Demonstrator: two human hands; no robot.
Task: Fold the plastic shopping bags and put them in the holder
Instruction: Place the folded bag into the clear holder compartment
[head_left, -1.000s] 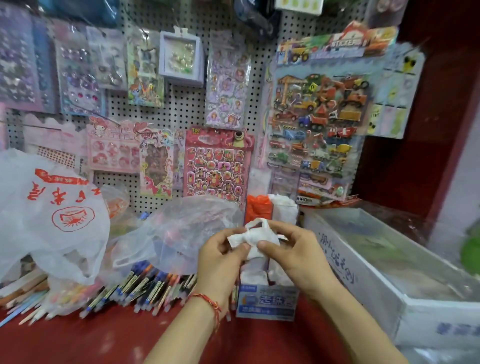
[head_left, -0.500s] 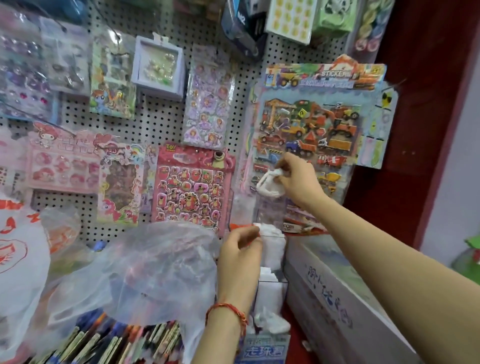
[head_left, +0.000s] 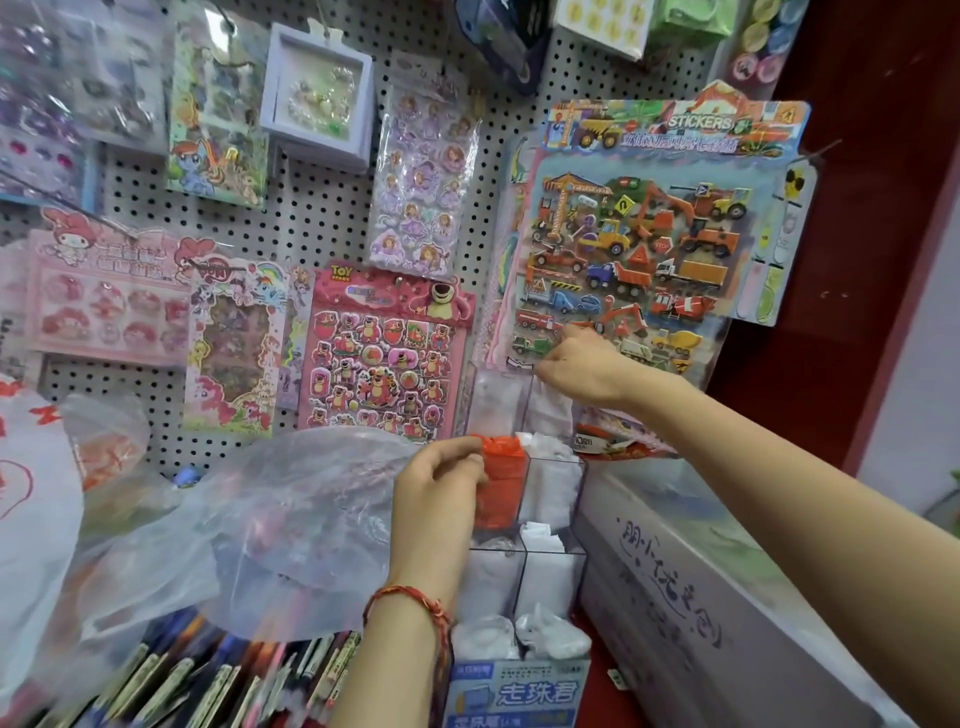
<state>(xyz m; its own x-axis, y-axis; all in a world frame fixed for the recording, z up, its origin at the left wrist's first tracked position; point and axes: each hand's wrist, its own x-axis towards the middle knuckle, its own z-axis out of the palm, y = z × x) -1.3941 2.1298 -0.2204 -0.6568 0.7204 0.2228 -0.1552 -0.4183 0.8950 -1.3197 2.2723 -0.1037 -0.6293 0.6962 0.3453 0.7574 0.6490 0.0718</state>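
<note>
A clear tiered holder (head_left: 524, 566) stands against the pegboard, its compartments stuffed with folded bags. Orange bags (head_left: 501, 483) fill the middle left compartment and white bags (head_left: 553, 486) the one beside it. My right hand (head_left: 587, 371) reaches over the top right compartment, fingers curled down onto a folded white bag (head_left: 551, 413) that is mostly hidden beneath them. My left hand (head_left: 441, 488) grips the holder's left edge by the orange bags. A loose clear plastic bag (head_left: 291, 525) lies crumpled to the left.
Sticker sheets hang on the pegboard (head_left: 322, 218) behind. Several pens (head_left: 208, 675) lie under the clear bag. A white bag with red print (head_left: 31, 493) sits far left. A white box (head_left: 691, 613) stands at the right, and a blue-and-white carton (head_left: 519, 691) sits below the holder.
My right hand dropped from in front of the truck stickers to the holder's top right compartment with the folded bag. My left hand shifted onto the holder's edge by the orange bags.
</note>
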